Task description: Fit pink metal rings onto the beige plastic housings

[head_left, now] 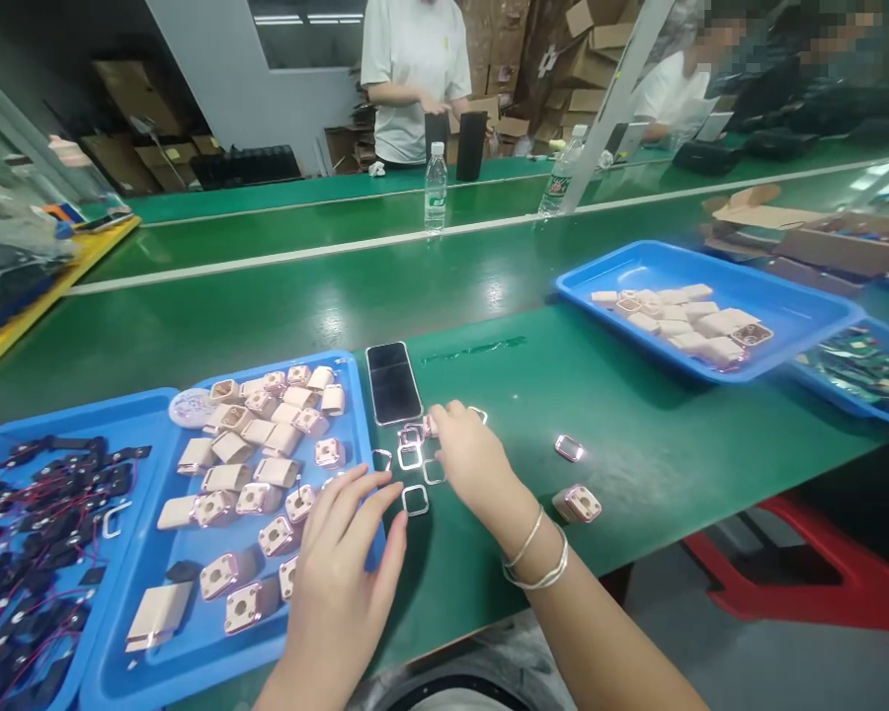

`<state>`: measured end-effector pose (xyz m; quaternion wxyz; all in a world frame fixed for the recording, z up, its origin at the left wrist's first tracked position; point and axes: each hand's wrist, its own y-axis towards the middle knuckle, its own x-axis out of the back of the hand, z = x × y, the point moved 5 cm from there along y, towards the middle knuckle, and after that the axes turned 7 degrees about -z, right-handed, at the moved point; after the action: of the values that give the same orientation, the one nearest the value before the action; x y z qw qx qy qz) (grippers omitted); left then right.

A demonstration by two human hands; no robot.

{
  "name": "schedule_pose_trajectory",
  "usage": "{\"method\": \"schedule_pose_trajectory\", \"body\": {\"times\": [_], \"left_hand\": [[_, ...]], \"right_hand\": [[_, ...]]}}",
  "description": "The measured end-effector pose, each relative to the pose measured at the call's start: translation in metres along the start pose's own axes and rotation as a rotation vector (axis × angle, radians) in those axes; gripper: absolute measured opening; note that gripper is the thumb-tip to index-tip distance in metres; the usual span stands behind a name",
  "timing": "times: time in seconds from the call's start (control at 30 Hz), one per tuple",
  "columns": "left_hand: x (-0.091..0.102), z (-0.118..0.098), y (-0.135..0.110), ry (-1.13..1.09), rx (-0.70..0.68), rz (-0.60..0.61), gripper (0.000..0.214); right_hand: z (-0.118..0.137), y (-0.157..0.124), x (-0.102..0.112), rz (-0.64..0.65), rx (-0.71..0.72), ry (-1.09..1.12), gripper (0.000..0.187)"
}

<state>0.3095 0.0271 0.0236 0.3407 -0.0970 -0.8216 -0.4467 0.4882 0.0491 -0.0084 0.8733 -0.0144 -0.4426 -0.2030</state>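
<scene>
My left hand (pixel 345 558) lies flat with fingers spread over the right edge of a blue tray (pixel 148 671) holding several pink square housings (pixel 256 494). Its fingertips almost touch a small square metal ring (pixel 415 500) on the green table. My right hand (pixel 468 456) rests palm down over a cluster of several such rings (pixel 410 449), fingers curled at them; whether it pinches one is hidden. Another ring (pixel 568 448) and one pink housing (pixel 579 504) lie apart to the right of that hand.
A black phone (pixel 392 382) lies just beyond the rings. A far-left tray (pixel 0 434) holds black wired parts. Another blue tray (pixel 807 316) with pink housings sits at right. Two water bottles (pixel 435 188) stand on the belt; people work beyond it.
</scene>
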Motion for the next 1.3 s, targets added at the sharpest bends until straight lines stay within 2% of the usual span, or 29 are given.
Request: {"method": "schedule_pose_trajectory", "body": {"times": [0.1,0.17,0.23,0.3,0.37,0.47,0.6,0.7,0.77,0.9,1.0,1.17,1.3], "left_hand": [[0.007,0.004,-0.008,-0.001,0.076,0.007,0.022],[0.014,0.011,-0.013,-0.056,0.216,0.002,0.022],[0.017,0.02,-0.015,-0.227,0.467,0.013,0.021],[0.014,0.023,-0.015,-0.492,0.708,0.052,0.025],[0.011,0.018,-0.008,-0.736,0.802,0.087,0.031],[0.009,0.011,0.006,-0.924,0.762,0.113,0.029],[0.01,0.006,0.013,-1.054,0.737,0.164,0.027],[0.01,0.002,0.012,-1.158,0.75,0.243,0.032],[0.013,0.0,0.012,-1.175,0.755,0.245,0.033],[0.023,0.0,0.012,-1.098,0.791,0.112,0.029],[0.027,0.0,0.012,-1.097,0.808,0.075,0.031],[0.023,0.001,0.012,-1.202,0.837,0.098,0.041],[0.02,-0.001,0.01,-1.232,0.843,0.198,0.042]], "right_hand": [[0.006,-0.001,0.0,0.032,-0.027,0.156,0.025],[0.011,-0.011,0.009,0.086,0.003,0.309,0.02],[0.021,-0.026,0.018,0.178,0.039,0.528,0.022],[0.031,-0.042,0.026,0.257,-0.003,0.88,0.022],[0.039,-0.054,0.028,0.311,-0.095,1.204,0.024],[0.049,-0.065,0.023,0.373,-0.155,1.384,0.029],[0.057,-0.067,0.017,0.424,-0.153,1.428,0.034],[0.063,-0.07,0.013,0.508,-0.166,1.467,0.029],[0.066,-0.074,0.009,0.535,-0.196,1.5,0.028],[0.07,-0.081,0.007,0.421,-0.221,1.543,0.024],[0.074,-0.085,0.008,0.404,-0.219,1.529,0.019],[0.077,-0.087,0.007,0.418,-0.203,1.6,0.023],[0.078,-0.09,0.003,0.444,-0.219,1.656,0.022]]}}
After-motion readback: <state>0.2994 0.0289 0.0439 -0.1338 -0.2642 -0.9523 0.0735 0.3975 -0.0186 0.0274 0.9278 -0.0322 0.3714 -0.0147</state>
